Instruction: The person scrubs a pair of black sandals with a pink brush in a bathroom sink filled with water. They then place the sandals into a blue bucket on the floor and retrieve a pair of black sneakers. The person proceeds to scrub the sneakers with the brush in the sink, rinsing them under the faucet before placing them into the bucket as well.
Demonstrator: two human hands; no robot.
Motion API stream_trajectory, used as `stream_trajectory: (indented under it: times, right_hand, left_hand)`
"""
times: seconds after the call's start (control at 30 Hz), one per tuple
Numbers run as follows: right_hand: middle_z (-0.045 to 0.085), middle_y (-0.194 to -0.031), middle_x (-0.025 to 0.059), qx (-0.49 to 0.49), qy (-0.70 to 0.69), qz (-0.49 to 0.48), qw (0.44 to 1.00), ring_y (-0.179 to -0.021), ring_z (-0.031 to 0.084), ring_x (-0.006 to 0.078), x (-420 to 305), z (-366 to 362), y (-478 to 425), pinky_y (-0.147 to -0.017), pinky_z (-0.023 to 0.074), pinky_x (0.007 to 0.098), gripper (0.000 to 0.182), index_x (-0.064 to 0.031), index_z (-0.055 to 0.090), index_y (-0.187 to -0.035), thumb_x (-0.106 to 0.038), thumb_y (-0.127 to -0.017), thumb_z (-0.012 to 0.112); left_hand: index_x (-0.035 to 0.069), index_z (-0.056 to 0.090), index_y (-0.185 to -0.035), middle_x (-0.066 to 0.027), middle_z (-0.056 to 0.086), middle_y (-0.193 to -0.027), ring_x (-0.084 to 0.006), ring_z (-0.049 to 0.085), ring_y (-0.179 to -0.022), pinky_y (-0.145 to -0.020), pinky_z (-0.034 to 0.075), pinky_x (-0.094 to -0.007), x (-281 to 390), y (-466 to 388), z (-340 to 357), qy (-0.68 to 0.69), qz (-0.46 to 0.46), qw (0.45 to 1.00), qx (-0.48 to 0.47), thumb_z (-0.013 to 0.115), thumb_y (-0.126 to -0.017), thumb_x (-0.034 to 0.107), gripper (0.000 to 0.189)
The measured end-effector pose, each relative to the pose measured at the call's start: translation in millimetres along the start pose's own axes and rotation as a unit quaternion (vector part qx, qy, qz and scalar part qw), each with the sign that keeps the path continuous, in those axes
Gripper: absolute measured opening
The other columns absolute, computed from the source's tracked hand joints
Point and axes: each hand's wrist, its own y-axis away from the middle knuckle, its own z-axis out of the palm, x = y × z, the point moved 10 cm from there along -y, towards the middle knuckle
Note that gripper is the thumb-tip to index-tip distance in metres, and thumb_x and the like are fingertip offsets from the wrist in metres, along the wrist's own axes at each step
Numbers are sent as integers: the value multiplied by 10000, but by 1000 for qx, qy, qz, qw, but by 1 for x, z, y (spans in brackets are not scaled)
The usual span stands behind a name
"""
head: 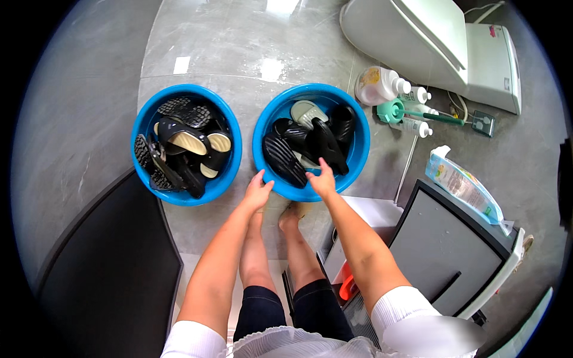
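Two round blue plastic basins stand on the floor before me. My left hand [258, 192] is at the near left edge of the right basin [365, 143], fingers apart; whether it touches the rim I cannot tell. My right hand [323, 182] reaches over the near rim, fingers spread beside a ridged black slipper [284, 160], with nothing visibly held. More black slippers [329, 145] and a pale grey slipper [309, 112] lie heaped in that basin. Black slippers with beige insoles [184, 138] and others with treaded soles [179, 107] fill the left basin [139, 123].
A white toilet [412, 40] is at the upper right, with white plastic bottles [378, 85] and a green toilet brush [429, 115] beside it. A blue plastic pack [465, 188] lies on a grey cabinet [447, 241]. A dark panel [116, 259] stands at left.
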Motion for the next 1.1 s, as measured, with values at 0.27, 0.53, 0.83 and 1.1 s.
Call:
stream_trajectory:
  times: [0.27,0.53,0.83,1.1]
  right_hand:
    - [300,-1509,173,14,75,39,996,-1375,311,343,53,-51,-54,-1116,304,404,890,-196,296,-1484,-190,-730,768]
    - [469,-1367,119,-46,164,39,985,-1237,475,322,69,-34,-82,-992,425,429,827,-186,363,-1438,-183,-721,775]
    - [596,-1198,158,-53,-4,-79,995,-1083,588,326,82,-38,-86,-936,464,391,615,-88,528,-1292,-159,-714,729]
    - [681,-1064,163,-65,-177,-30,982,-971,657,272,79,-30,-68,-861,502,344,551,-38,583,-1215,-129,-692,733]
  left_hand:
    - [77,53,-1523,-150,262,-1532,-255,393,-1309,-990,407,-339,-52,-65,79,134,-160,976,66,675,-873,275,921]
    - [47,136,-1494,-172,376,-1430,-264,420,-1245,-1018,380,-372,-46,-89,82,195,-76,971,120,734,-812,196,920]
    - [137,266,-1359,-175,467,-1304,-285,484,-1178,-1008,393,-381,10,-65,110,255,29,966,26,748,-793,129,744]
    - [38,447,-1291,-198,564,-1252,-304,564,-1111,-932,454,-365,-7,-88,72,77,-54,978,186,771,-779,334,675]
